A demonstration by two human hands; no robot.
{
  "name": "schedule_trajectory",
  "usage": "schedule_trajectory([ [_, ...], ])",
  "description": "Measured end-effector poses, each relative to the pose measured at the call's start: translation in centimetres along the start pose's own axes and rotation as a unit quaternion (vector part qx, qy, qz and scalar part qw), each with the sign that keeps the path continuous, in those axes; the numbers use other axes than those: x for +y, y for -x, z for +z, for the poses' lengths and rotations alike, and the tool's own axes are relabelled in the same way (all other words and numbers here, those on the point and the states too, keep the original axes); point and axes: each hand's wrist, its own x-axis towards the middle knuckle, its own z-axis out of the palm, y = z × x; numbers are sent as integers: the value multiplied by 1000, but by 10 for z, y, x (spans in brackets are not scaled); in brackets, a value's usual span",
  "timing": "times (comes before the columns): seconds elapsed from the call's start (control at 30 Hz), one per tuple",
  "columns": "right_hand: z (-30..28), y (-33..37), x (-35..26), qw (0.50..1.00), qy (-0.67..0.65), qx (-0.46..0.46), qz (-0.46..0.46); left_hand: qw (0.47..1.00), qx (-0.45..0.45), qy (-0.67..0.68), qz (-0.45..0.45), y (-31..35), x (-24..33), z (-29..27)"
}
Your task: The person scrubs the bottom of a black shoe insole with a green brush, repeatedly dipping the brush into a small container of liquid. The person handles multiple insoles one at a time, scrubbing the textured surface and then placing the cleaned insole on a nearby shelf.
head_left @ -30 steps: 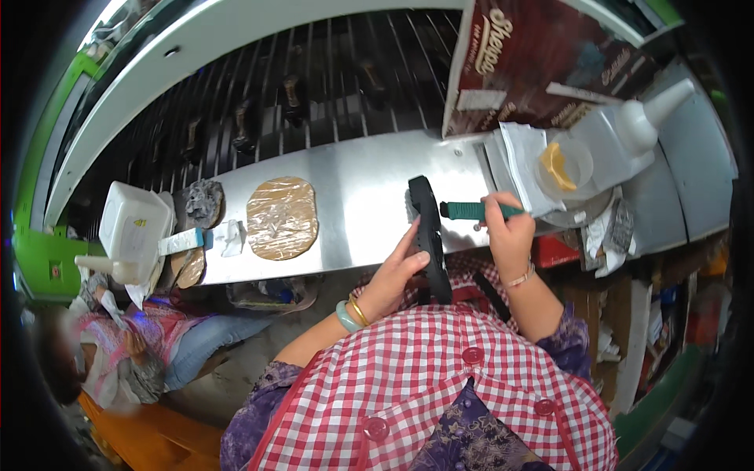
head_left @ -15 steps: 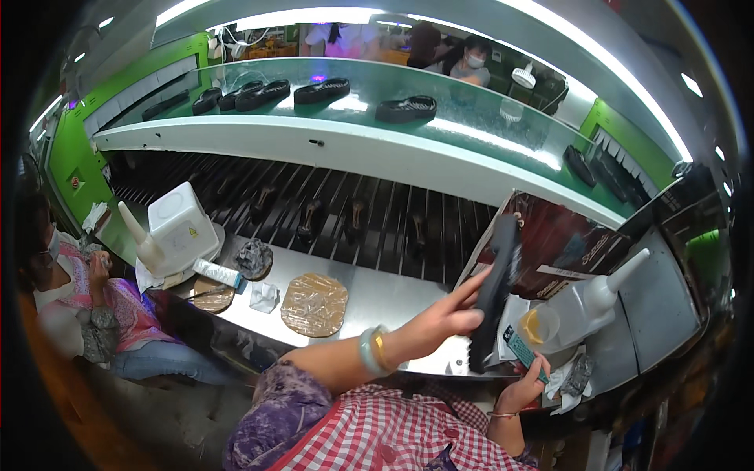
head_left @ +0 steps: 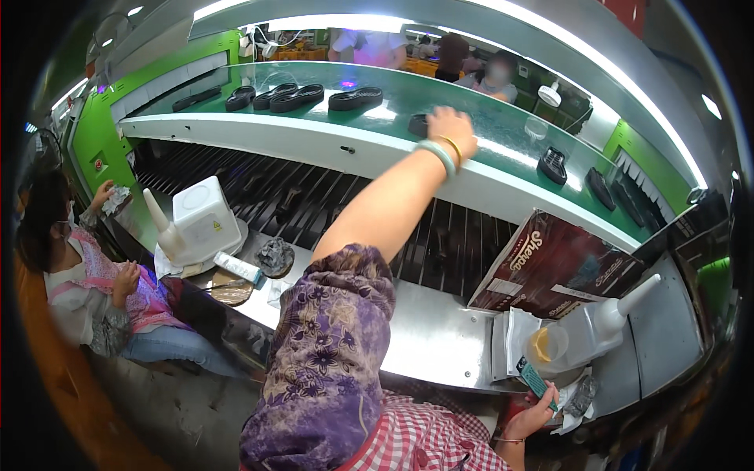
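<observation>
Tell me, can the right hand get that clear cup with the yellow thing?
Probably yes: the clear cup is just beyond the right hand, and only the green tool it holds seems in the way; the hand may need to put that down first.

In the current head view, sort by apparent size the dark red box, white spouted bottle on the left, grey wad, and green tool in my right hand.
1. Dark red box
2. White spouted bottle

Not ranked: grey wad and green tool. The tool looks longer, the wad broader.
</observation>
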Motion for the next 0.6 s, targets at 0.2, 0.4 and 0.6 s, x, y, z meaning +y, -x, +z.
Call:
schedule_trajectory([
  [0.2, -1, -9, 10, 1000, -10, 0, -2, 960, -268, 39, -71, -45, -70, -8],
  [0.4, 11, -22, -1, 1000, -28, -1, 6, 968, -131, 201, -78, -34, -62, -33],
  [0.6, -17, -69, 4, 1000, -14, -23, -2, 891, 67, 443, 78, 135, -20, -72],
])
